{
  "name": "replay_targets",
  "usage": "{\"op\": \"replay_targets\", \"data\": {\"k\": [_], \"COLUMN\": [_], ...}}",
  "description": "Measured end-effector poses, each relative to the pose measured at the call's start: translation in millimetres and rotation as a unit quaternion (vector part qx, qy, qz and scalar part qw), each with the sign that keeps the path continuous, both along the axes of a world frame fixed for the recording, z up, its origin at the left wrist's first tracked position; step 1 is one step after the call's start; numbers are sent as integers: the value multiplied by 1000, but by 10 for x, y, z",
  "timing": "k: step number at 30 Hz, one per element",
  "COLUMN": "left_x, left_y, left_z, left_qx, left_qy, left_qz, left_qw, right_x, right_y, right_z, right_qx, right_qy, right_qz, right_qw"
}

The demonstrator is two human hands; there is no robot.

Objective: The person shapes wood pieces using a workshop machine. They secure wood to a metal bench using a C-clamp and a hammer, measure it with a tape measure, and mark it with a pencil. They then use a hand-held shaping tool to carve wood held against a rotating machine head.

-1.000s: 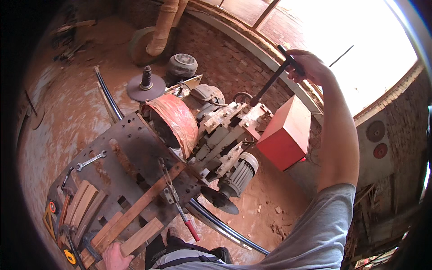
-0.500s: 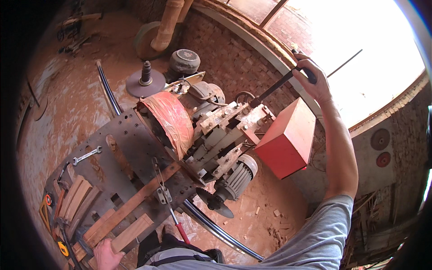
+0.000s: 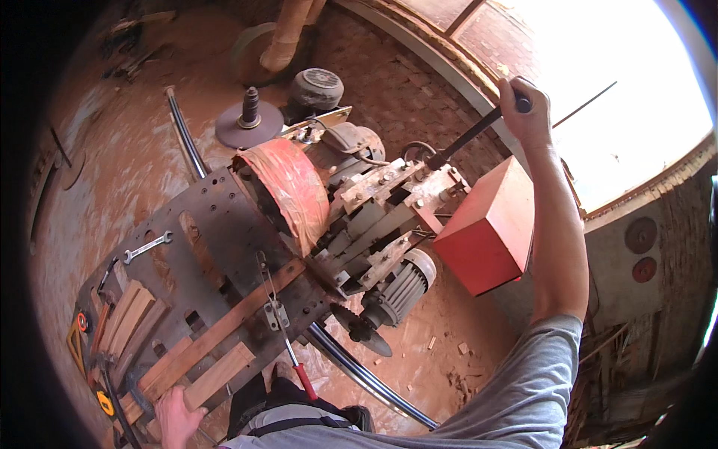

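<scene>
My right arm (image 3: 557,224) is bare below a short grey T-shirt sleeve (image 3: 523,389); dark trousers (image 3: 292,408) cover my legs.
</scene>
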State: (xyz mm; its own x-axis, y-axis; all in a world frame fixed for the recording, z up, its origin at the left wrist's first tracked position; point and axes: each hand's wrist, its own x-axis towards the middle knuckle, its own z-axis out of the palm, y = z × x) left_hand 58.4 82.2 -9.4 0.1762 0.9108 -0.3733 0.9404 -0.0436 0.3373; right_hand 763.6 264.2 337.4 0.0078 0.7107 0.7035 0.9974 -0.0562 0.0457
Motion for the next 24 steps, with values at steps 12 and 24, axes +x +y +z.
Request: {"op": "replay_targets", "data": {"k": [12,24], "left_x": [-335,79], "left_y": [355,801], "left_z": [86,-266], "left_qx": [65,123], "left_qy": [26,10], "left_qz": [-14,-55], "left_qw": [997,991], "right_x": [-1967,-3986], "right_y": [-1436,-2549], "right_z": [-1122,-4167], "right_qx": [-61,-355], "right_qy": [221,794], "right_qz": [-57,-28], "right_qw": [972,493]}}
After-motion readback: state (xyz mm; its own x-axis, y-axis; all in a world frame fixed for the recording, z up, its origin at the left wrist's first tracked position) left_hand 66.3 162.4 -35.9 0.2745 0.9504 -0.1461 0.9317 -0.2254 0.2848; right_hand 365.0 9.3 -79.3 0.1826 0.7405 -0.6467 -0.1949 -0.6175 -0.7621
